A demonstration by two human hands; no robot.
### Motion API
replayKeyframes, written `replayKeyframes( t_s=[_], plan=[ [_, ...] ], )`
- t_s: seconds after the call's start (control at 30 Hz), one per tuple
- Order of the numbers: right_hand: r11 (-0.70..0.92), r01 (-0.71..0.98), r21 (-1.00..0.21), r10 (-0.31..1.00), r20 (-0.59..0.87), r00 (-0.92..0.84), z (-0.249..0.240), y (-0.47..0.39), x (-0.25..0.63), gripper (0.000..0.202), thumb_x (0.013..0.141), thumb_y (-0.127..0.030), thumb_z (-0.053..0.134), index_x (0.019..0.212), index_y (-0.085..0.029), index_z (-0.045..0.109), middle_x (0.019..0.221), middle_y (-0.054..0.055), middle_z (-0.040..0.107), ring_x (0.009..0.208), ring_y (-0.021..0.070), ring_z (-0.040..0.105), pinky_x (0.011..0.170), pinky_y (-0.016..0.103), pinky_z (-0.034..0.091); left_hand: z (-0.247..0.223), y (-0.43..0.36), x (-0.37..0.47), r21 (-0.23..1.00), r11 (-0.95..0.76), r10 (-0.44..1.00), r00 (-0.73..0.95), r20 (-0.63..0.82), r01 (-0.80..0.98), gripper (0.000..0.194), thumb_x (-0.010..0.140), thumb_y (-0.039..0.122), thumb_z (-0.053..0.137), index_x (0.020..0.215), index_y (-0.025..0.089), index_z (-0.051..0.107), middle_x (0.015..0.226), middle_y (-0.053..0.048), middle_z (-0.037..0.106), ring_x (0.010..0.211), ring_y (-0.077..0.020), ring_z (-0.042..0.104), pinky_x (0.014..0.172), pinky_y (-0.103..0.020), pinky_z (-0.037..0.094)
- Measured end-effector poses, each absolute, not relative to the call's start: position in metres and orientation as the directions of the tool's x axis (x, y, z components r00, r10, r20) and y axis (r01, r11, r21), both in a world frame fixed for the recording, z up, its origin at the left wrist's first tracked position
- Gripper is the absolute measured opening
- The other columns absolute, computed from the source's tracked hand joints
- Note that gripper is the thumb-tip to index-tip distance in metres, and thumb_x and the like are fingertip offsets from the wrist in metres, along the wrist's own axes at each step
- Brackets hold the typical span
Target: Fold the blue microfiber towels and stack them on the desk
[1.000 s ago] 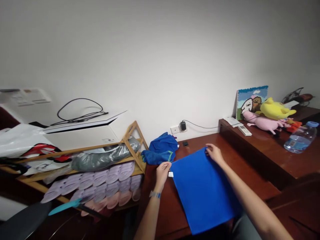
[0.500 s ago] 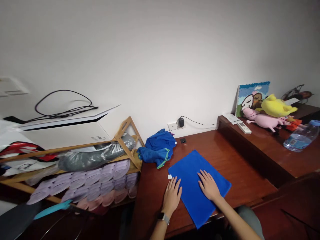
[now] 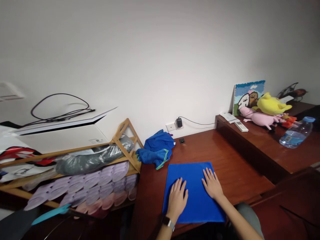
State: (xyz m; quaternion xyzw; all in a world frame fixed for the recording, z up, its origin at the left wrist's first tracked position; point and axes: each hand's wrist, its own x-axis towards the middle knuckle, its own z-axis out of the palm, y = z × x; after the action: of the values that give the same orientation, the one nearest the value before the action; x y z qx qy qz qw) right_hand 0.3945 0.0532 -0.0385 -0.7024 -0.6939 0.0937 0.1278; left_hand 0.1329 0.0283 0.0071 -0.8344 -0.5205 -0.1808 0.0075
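A blue cloth (image 3: 195, 190) lies spread flat on the reddish-brown desk (image 3: 240, 173), its lower edge near the desk's front. My left hand (image 3: 177, 197) rests palm down on the cloth's left half, fingers stretched out. On the right part, my right hand (image 3: 212, 184) also lies flat, its fingers pointing up toward the cloth's far right corner. Neither hand grips anything. Behind the cloth to the left sits a crumpled pile of blue cloths (image 3: 158, 146), one with a green edge; no hand touches it.
Left of the desk stands a wooden rack (image 3: 125, 140) holding lilac and pink slippers (image 3: 106, 175). On the raised right-hand shelf are a remote control (image 3: 241, 126), plush toys (image 3: 272, 105), a picture (image 3: 247, 96) and a water bottle (image 3: 297, 133). A black charger (image 3: 179, 122) is plugged into the wall.
The blue cloth has turned from a slanted position to nearly square with the desk. My left hand has moved right onto the cloth; my right hand has shifted slightly to the right.
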Motion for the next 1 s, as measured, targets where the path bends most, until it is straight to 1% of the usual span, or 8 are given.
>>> replayKeyframes(
  t_s=[0.1, 0.23, 0.33, 0.47, 0.6, 0.8, 0.9, 1.0],
  plan=[
    [0.037, 0.943, -0.329, 0.998, 0.055, -0.020, -0.037, 0.061, 0.403, 0.070, 0.106, -0.055, 0.026, 0.164, -0.018, 0.034, 0.171, 0.009, 0.030, 0.161, 0.0259, 0.022, 0.131, 0.050, 0.017, -0.004, 0.051, 0.130, 0.165, -0.421, 0.894, 0.377, 0.242, 0.892, 0.052, 0.106, 0.042, 0.045, 0.157, 0.032, 0.049, 0.165, -0.009, 0.047, 0.152, -0.0332, 0.044, 0.121, -0.057, 0.041],
    [0.032, 0.938, -0.344, 0.999, 0.048, -0.016, -0.033, 0.081, 0.406, 0.070, 0.106, -0.052, 0.024, 0.164, -0.014, 0.034, 0.170, 0.011, 0.032, 0.160, 0.0250, 0.025, 0.131, 0.047, 0.018, -0.034, 0.037, 0.120, 0.156, -0.337, 0.924, 0.294, 0.243, 0.929, 0.056, 0.107, 0.047, 0.042, 0.162, 0.035, 0.039, 0.169, -0.010, 0.041, 0.154, -0.0348, 0.039, 0.122, -0.060, 0.039],
    [0.000, 0.945, -0.328, 1.000, 0.021, 0.008, -0.028, 0.095, 0.398, 0.070, 0.106, -0.048, 0.025, 0.163, -0.008, 0.033, 0.171, 0.014, 0.029, 0.160, 0.0256, 0.024, 0.131, 0.048, 0.018, -0.047, 0.022, 0.110, 0.158, -0.300, 0.930, 0.252, 0.267, 0.941, 0.056, 0.108, 0.047, 0.041, 0.162, 0.035, 0.039, 0.169, -0.010, 0.041, 0.154, -0.0346, 0.040, 0.122, -0.061, 0.039],
    [0.052, 0.949, -0.310, 0.997, 0.071, -0.031, -0.022, 0.105, 0.392, 0.068, 0.105, -0.044, 0.025, 0.161, -0.007, 0.038, 0.168, 0.016, 0.036, 0.159, 0.0264, 0.030, 0.132, 0.049, 0.015, -0.038, 0.032, 0.112, 0.184, -0.282, 0.930, 0.220, 0.295, 0.942, 0.054, 0.107, 0.043, 0.041, 0.159, 0.027, 0.046, 0.166, -0.012, 0.044, 0.154, -0.0346, 0.040, 0.122, -0.060, 0.039],
    [0.103, 0.939, -0.327, 0.994, 0.077, -0.082, -0.022, 0.109, 0.393, 0.069, 0.106, -0.046, 0.024, 0.164, -0.010, 0.033, 0.171, 0.013, 0.032, 0.160, 0.0245, 0.025, 0.131, 0.046, 0.018, -0.017, 0.072, 0.162, 0.212, -0.458, 0.869, 0.385, 0.312, 0.863, 0.053, 0.108, 0.035, 0.037, 0.159, 0.025, 0.045, 0.169, -0.010, 0.040, 0.156, -0.0294, 0.037, 0.126, -0.056, 0.036],
    [0.057, 0.948, -0.312, 0.998, 0.002, -0.060, -0.030, 0.114, 0.393, 0.066, 0.105, -0.040, 0.025, 0.166, -0.014, 0.029, 0.173, 0.010, 0.023, 0.162, 0.0235, 0.017, 0.131, 0.048, 0.016, -0.013, 0.124, 0.237, 0.247, -0.535, 0.845, 0.516, 0.143, 0.808, 0.052, 0.110, 0.037, 0.028, 0.159, 0.028, 0.045, 0.167, -0.007, 0.044, 0.156, -0.0237, 0.036, 0.129, -0.050, 0.031],
    [0.032, 0.945, -0.325, 0.999, 0.003, -0.033, -0.030, 0.115, 0.391, 0.067, 0.106, -0.043, 0.022, 0.166, -0.015, 0.026, 0.173, 0.010, 0.022, 0.162, 0.0230, 0.017, 0.132, 0.048, 0.014, -0.022, 0.137, 0.210, 0.220, -0.529, 0.849, 0.509, 0.143, 0.819, 0.052, 0.110, 0.040, 0.029, 0.160, 0.031, 0.043, 0.167, -0.005, 0.044, 0.156, -0.0241, 0.038, 0.128, -0.051, 0.031],
    [0.022, 0.941, -0.338, 1.000, -0.001, -0.024, -0.029, 0.114, 0.390, 0.068, 0.106, -0.046, 0.021, 0.166, -0.014, 0.024, 0.173, 0.010, 0.022, 0.162, 0.0224, 0.017, 0.132, 0.048, 0.012, -0.032, 0.144, 0.149, 0.157, -0.427, 0.901, 0.403, 0.163, 0.891, 0.054, 0.110, 0.037, 0.028, 0.161, 0.029, 0.041, 0.168, -0.007, 0.041, 0.156, -0.0254, 0.037, 0.127, -0.052, 0.031]
  ],
)
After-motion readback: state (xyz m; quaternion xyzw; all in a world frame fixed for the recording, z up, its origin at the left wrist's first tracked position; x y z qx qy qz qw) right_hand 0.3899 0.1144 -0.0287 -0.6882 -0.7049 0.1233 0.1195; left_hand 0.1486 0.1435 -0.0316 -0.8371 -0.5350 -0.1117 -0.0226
